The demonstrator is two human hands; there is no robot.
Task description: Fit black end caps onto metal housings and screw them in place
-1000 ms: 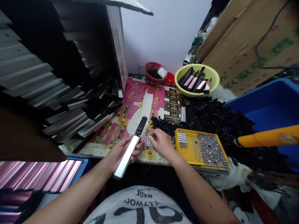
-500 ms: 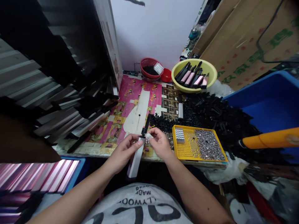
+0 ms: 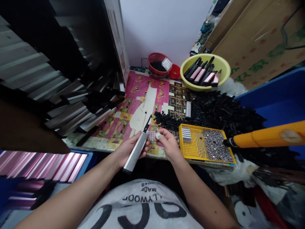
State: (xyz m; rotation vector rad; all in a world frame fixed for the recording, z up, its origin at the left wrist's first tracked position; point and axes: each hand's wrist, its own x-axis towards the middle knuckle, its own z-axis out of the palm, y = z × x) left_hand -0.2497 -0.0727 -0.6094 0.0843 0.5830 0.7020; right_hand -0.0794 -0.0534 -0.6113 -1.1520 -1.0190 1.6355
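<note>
My left hand is closed round a long silver case with black ends, tilted over the table's front edge. A thin black arm sticks out from its far end. Just right of the case, my right hand pinches a small whitish piece, whose kind I cannot make out. Between the hands, small shiny metal parts show in a cluster, partly behind the left fingers.
A yellow tray of small metal parts stands at the right, beside a heap of black parts. Behind are a yellow basin and a red basket. A yellow pole juts in; cases are stacked left.
The silver case has turned slantwise, its near end swinging left, and the left fingers now wrap under it. My right hand with the whitish piece has come away from its far end.
</note>
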